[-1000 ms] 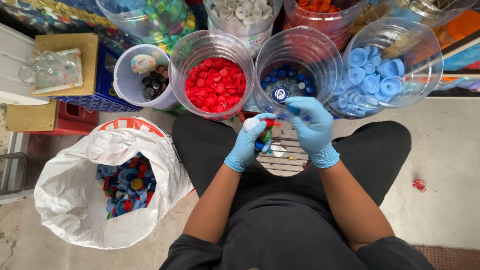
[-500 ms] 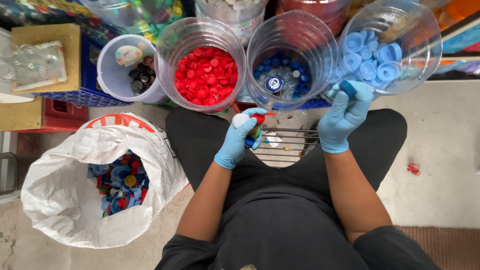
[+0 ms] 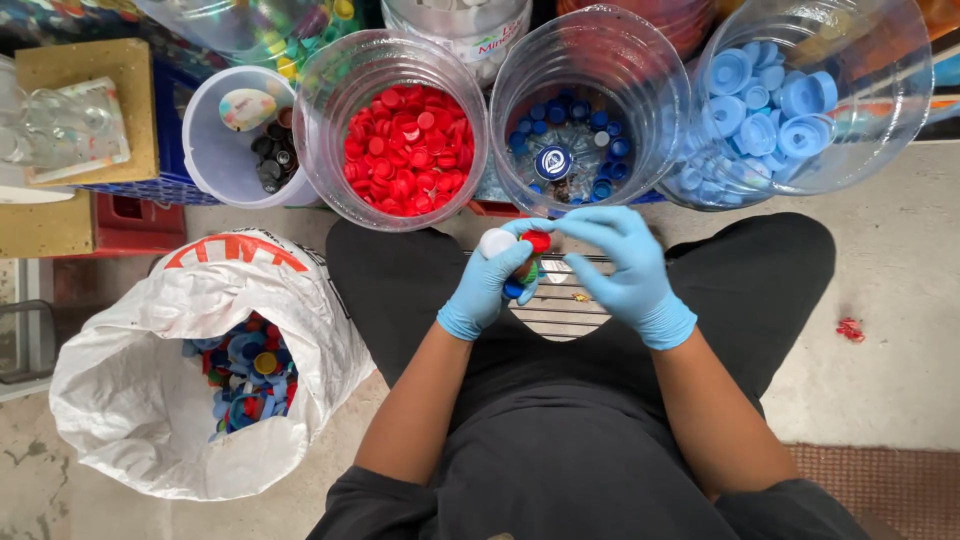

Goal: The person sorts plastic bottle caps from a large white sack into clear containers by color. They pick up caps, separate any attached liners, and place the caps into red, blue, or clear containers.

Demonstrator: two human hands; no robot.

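My left hand (image 3: 487, 283), in a blue glove, is cupped around a small handful of bottle caps (image 3: 518, 256): a white one, a red one, a blue one and a green one show. My right hand (image 3: 622, 262), also gloved, reaches across with its fingertips on the red cap at the top of that handful. Both hands hover over my lap, just in front of a clear jar of red caps (image 3: 392, 132) and a clear jar of dark blue caps (image 3: 583, 112).
A clear jar of light blue caps (image 3: 800, 95) stands at the right, a white tub of black caps (image 3: 233, 140) at the left. An open white sack of mixed caps (image 3: 205, 370) sits on the floor by my left knee. A red scrap (image 3: 850, 328) lies on the floor.
My right hand has come back from the light blue jar to the handful in my left hand. The left hand has stayed in place.
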